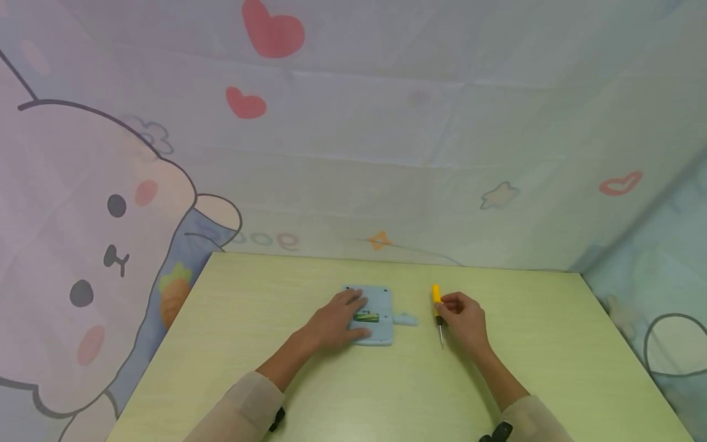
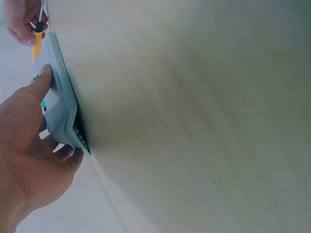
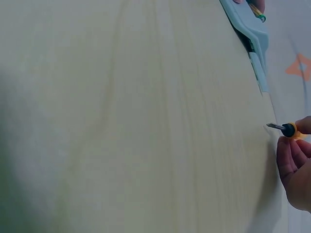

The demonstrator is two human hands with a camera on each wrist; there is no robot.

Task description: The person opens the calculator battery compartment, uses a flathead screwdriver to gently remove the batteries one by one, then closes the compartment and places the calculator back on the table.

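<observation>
A light blue calculator (image 1: 380,336) lies face down on the table, its battery slot uncovered. A green battery (image 1: 366,318) shows in that slot. My left hand (image 1: 334,322) holds the calculator at its left side, fingers spread over the back and thumb at the near edge. In the left wrist view the thumb (image 2: 43,80) presses on the back, while other fingers bend at the edge. My right hand (image 1: 466,322) pinches a small screwdriver (image 1: 436,294) by its yellow and black handle. Its metal tip points toward the near side, right of the calculator.
A light blue piece (image 1: 405,320), like a battery cover, lies against the calculator's right side. The pale wooden table (image 1: 248,294) meets a printed cloth backdrop (image 1: 359,123) along its far edge. Another cloth hangs on the right.
</observation>
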